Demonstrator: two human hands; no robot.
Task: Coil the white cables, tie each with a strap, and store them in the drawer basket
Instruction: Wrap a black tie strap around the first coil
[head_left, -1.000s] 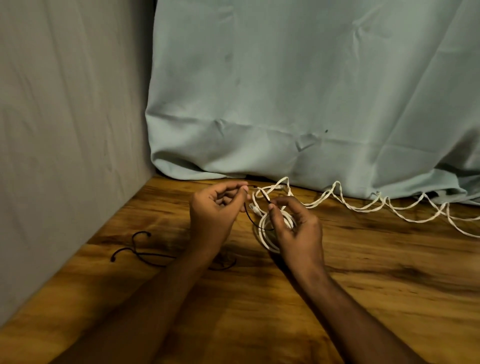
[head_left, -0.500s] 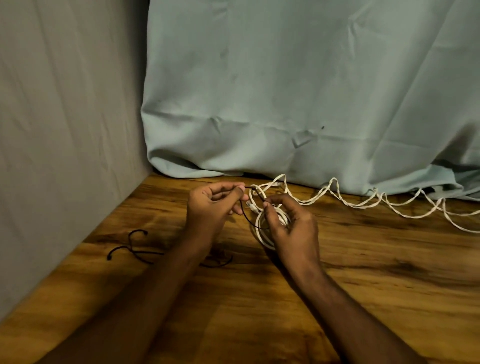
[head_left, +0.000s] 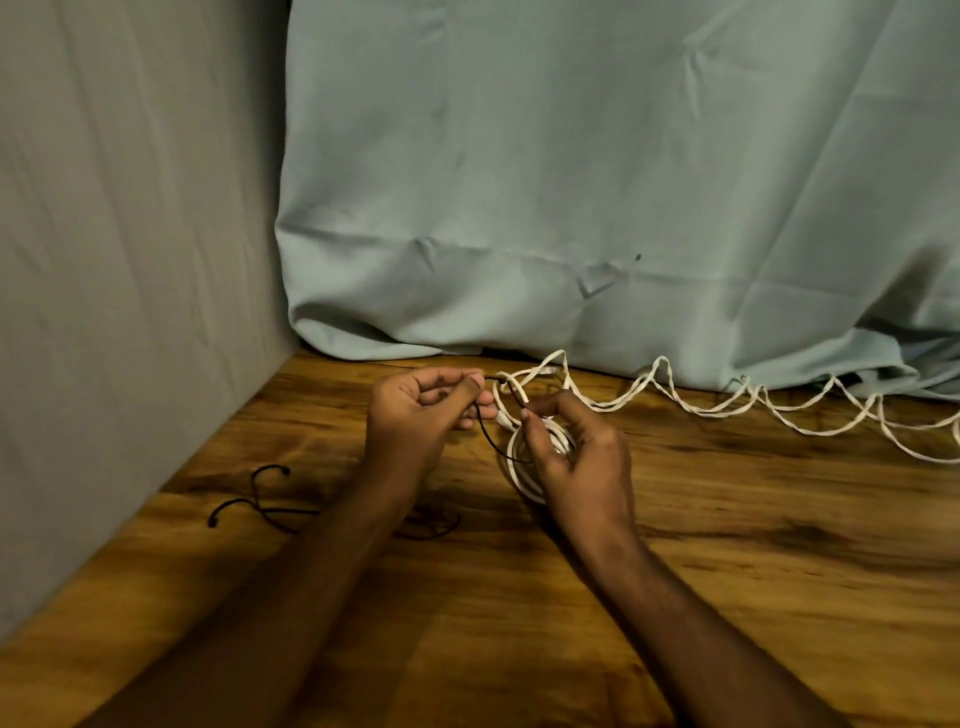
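- Setting resembled a makeshift indoor work corner, type otherwise uncertain.
- Wood-grain desk (head_left: 727, 597) formed the work surface.
- Grey cloth (head_left: 130, 260) and pale green cloth (head_left: 571, 182) draped behind it.

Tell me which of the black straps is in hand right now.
The black strap pinched by the left hand, running across the white coil held by the right hand. The spare straps lie loose on the table, left of the forearms.

coiled white cable (head_left: 524, 467): on table | black strap (head_left: 493, 441): across coil | loose cable (head_left: 727, 405): zigzag, right
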